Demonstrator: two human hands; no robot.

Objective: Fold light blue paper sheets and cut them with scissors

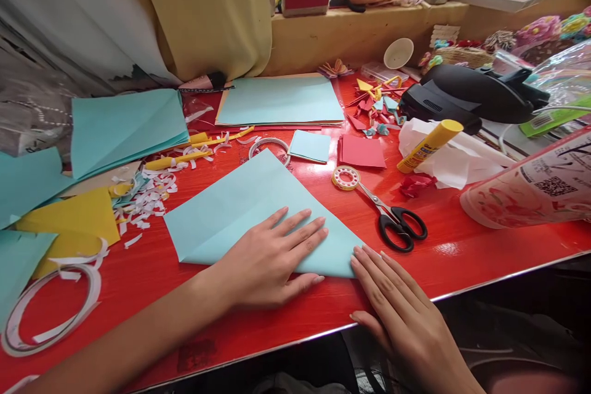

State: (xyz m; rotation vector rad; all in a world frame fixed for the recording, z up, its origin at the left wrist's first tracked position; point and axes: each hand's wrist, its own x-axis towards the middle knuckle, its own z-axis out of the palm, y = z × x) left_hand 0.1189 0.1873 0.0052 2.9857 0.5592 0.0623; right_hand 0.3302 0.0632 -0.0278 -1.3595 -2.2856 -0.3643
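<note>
A folded sheet of light blue paper (231, 197) lies on the red table, one corner pointing away from me and a folded edge along the near side. My left hand (272, 258) rests flat on its middle with the fingers spread. At the sheet's right corner, the fingertips of my right hand (397, 305) touch the paper; those fingers are stretched out side by side. Scissors (390, 212) with black handles lie to the right of the sheet, by a small tape roll (345, 178). Beyond the sheet are small blue squares (310, 146) and red squares (362, 152) of paper.
A yellow glue stick (429, 146) leans on crumpled white paper at right, near a plastic cup (530, 181). Blue sheets (129, 129) and paper scraps (152, 197) cover the left side. A large tape roll (90, 314) lies front left. The table edge (305, 340) runs close to me.
</note>
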